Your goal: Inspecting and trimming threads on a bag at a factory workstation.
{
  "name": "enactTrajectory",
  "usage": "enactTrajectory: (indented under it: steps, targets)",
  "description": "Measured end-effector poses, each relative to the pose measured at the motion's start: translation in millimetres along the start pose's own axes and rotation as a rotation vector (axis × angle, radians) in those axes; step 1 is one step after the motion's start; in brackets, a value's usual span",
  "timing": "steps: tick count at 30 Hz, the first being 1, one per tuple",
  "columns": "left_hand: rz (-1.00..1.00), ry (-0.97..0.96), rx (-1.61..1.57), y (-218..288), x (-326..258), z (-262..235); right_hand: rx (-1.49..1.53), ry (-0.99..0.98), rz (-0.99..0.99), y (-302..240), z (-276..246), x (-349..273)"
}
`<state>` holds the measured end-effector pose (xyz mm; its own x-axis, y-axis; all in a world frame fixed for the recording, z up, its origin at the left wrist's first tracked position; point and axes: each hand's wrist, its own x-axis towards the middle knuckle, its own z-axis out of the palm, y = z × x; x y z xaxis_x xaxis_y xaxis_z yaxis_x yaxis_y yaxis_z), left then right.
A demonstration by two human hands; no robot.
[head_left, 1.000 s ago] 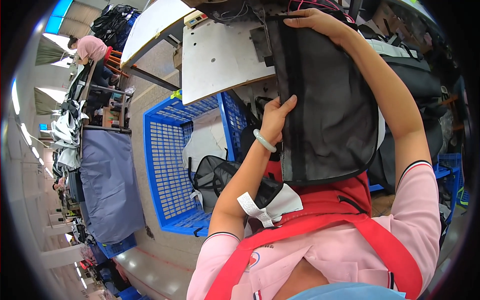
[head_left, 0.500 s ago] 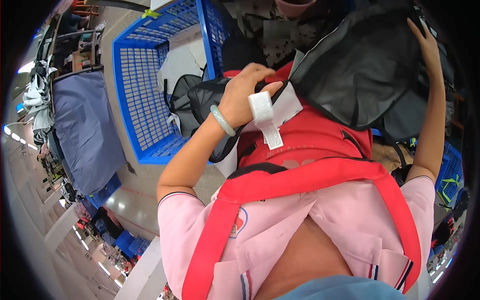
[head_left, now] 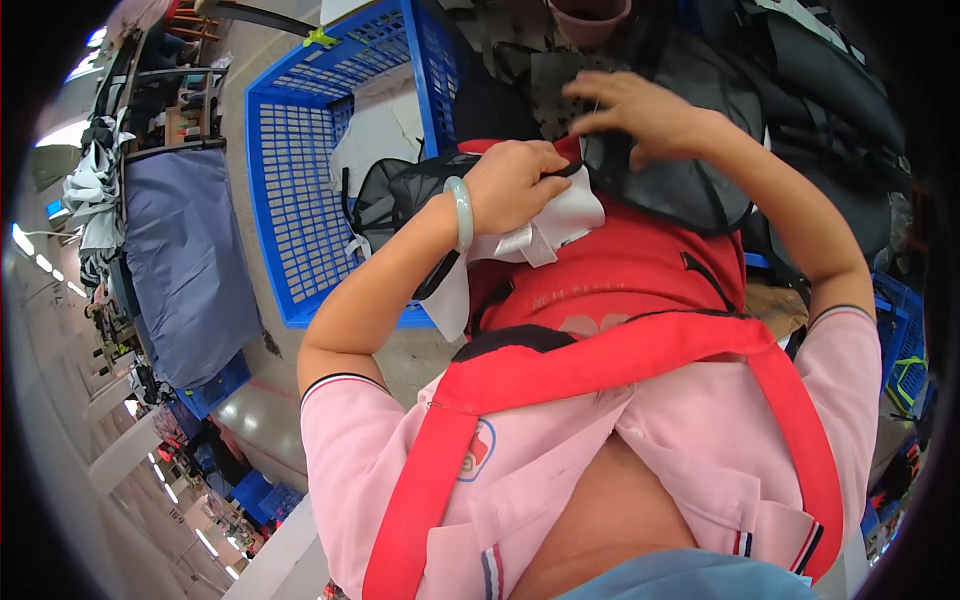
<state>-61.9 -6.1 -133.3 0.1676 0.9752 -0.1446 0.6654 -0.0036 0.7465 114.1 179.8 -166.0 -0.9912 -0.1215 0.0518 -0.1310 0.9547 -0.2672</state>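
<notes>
Head view, looking steeply down the wearer's own chest. Left hand curled shut over the edge of a dark grey fabric bag panel, pinching with it a folded white paper tag that hangs below the knuckles; pale green jade-like bangle sitting on that wrist. Held tight against the body, seemingly so that the cloth stays taut and the tag does not slip while the other hand works.

Right hand laid flat on the upper part of the same grey panel, fingers spread and loosely bent, pressing rather than gripping; probably smoothing or steadying the fabric, though the fingertips blur at this angle and an actual pinch cannot be ruled out.

Grey panel resting across the lap, on top of a red apron bib, its far end running toward the heap of dark bags at the upper right edge of the frame. Red apron straps crossing a pink short-sleeved shirt below.

Blue plastic lattice crate standing on the floor just beside the left forearm, close enough for dropping things in; black mesh fabric piece draped over its near rim, white sheets inside. Grey-blue cloth-covered cart further left, well apart from both hands.
</notes>
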Motion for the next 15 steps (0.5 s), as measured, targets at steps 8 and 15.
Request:
enactTrajectory:
  steps: [8,15]
  targets:
    - [-0.202,0.068,-0.271,-11,-2,-11,-0.127,-0.080,0.153,2,-11,17]
    - [0.058,0.187,-0.412,33,19,-59,-0.044,0.184,0.460,-56,-103,-19]
